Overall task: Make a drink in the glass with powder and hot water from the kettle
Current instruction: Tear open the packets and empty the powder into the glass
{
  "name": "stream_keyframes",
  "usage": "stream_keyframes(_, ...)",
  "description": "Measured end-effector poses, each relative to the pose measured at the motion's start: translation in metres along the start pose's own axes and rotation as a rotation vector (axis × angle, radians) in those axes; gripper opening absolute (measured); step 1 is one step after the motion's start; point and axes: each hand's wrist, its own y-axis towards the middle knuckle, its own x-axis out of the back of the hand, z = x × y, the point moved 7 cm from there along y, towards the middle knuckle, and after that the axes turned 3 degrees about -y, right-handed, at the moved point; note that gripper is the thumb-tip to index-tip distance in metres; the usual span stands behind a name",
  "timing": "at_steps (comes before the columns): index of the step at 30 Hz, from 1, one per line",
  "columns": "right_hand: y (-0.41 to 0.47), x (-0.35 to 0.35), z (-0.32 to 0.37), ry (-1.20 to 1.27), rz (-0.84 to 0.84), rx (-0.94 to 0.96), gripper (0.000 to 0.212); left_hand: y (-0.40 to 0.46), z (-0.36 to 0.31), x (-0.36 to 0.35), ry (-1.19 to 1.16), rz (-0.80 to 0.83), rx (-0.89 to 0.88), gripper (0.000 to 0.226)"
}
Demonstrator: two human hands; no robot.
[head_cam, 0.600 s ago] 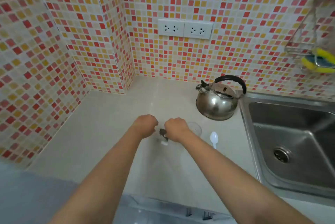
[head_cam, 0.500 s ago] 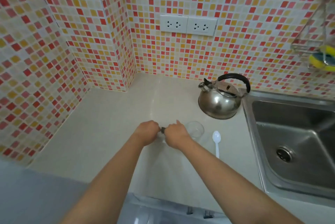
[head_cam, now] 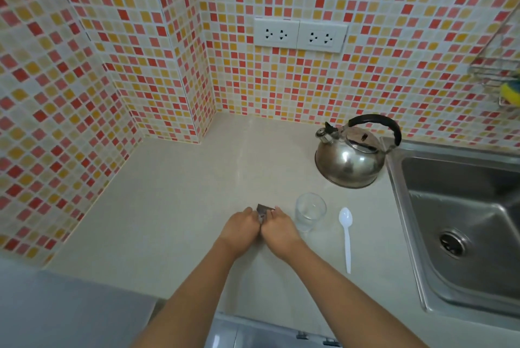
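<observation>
Both hands have drawn together: the left hand (head_cam: 241, 225) and right hand (head_cam: 277, 228) pinch one small dark powder sachet (head_cam: 264, 210) between them. The empty glass (head_cam: 310, 211) stands just right of the right hand, now uncovered. Sachet opening appears under way; pouring comes next.

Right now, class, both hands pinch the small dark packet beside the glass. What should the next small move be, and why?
Probably tear the packet open. The left hand and right hand both grip it, it looks unopened, and the glass beside them appears to hold no powder yet, with the kettle and spoon untouched.
</observation>
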Motion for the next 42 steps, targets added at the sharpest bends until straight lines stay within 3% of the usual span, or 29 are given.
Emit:
stream_keyframes(9, -0.008, 0.014, -0.010, 0.306, -0.069, -0.123, 0.028, -0.001, 0.009, 0.009, -0.061, -0.033, -0.001, 0.026)
stream_keyframes(13, -0.004, 0.039, -0.027, 0.398, -0.138, -0.213, 0.025, 0.001, 0.011, 0.041, -0.066, -0.121, 0.011, 0.025)
stream_keyframes(18, 0.001, 0.078, -0.052, 0.540, -0.141, -0.320, 0.016, 0.012, 0.016, 0.086, -0.048, -0.099, 0.093, 0.026)
stream_keyframes(23, -0.004, 0.119, -0.079, 0.657, -0.210, -0.414, 0.025, 0.020, 0.010, 0.141, -0.048, -0.089, 0.181, 0.025)
stream_keyframes(28, -0.032, 0.138, -0.111, 0.811, -0.400, -0.572, 0.032, 0.023, -0.001, 0.171, -0.423, -0.035, 0.259, 0.020)
stream_keyframes(31, -0.055, 0.134, -0.128, 0.938, -0.489, -0.739, 0.024, 0.021, -0.016, 0.176, -0.670, -0.044, 0.246, 0.021)
stream_keyframes(33, -0.064, 0.127, -0.135, 1.137, -0.475, -0.770, 0.015, 0.021, -0.028, 0.175, -0.821, -0.041, 0.226, 0.015)
stream_keyframes(36, -0.073, 0.120, -0.138, 1.463, -0.397, -0.791, 0.025, 0.026, -0.046, 0.170, -0.980, -0.011, 0.173, 0.014)
stream_keyframes(42, -0.100, 0.116, -0.151, 1.678, -0.229, -0.850, 0.016, 0.037, -0.081, 0.163, -1.094, 0.067, 0.040, 0.018)
